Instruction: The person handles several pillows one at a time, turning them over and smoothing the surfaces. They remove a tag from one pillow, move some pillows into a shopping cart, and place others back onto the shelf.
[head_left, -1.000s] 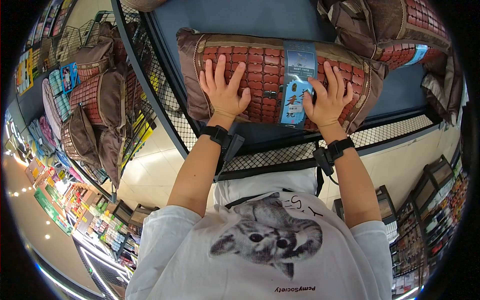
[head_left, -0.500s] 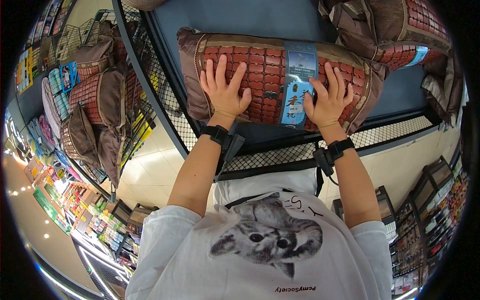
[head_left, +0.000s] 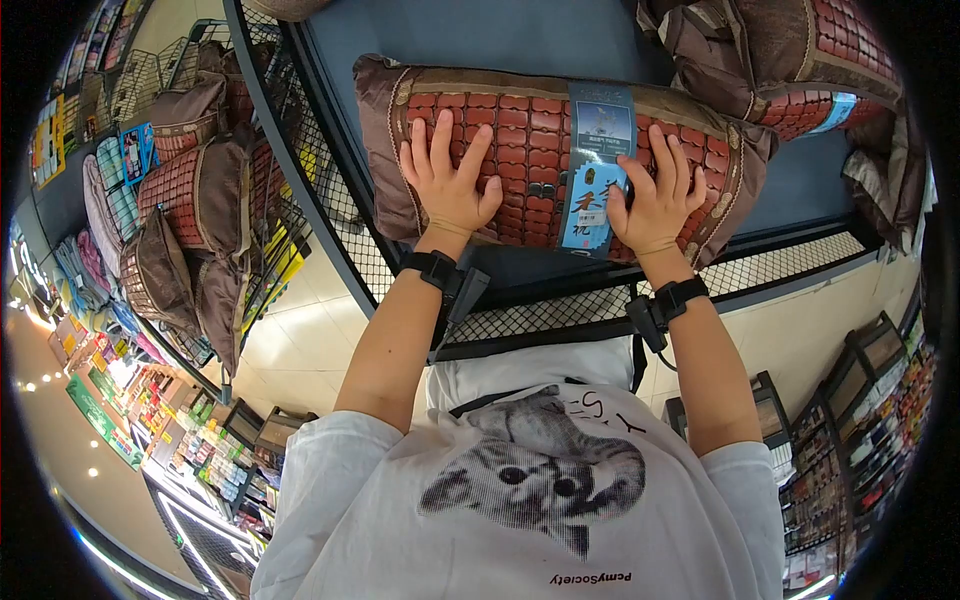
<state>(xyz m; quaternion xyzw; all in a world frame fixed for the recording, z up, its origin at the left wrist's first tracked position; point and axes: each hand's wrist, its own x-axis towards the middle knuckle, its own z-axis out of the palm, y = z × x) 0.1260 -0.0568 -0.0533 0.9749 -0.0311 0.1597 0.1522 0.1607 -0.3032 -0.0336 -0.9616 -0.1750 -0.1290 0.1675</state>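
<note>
A brown pillow (head_left: 525, 130) with a face of reddish-brown tiles lies lengthwise on the dark grey display surface (head_left: 420, 30). Around it, right of its middle, runs a blue paper band (head_left: 603, 110) with printed characters. My left hand (head_left: 450, 185) rests flat on the tiles toward the pillow's left end, fingers spread. On the right part, my right hand (head_left: 655, 200) lies with fingers apart, its thumb side over the band's edge. Neither hand grips the pillow; both press or rest on top.
More tiled brown pillows (head_left: 800, 60) are piled at the upper right. A mesh cart (head_left: 205, 50) on the left holds several similar pillows (head_left: 200, 190). A dark metal rim with mesh (head_left: 760, 280) edges the display in front of me. Stocked shelves (head_left: 850, 460) stand beyond the tiled floor.
</note>
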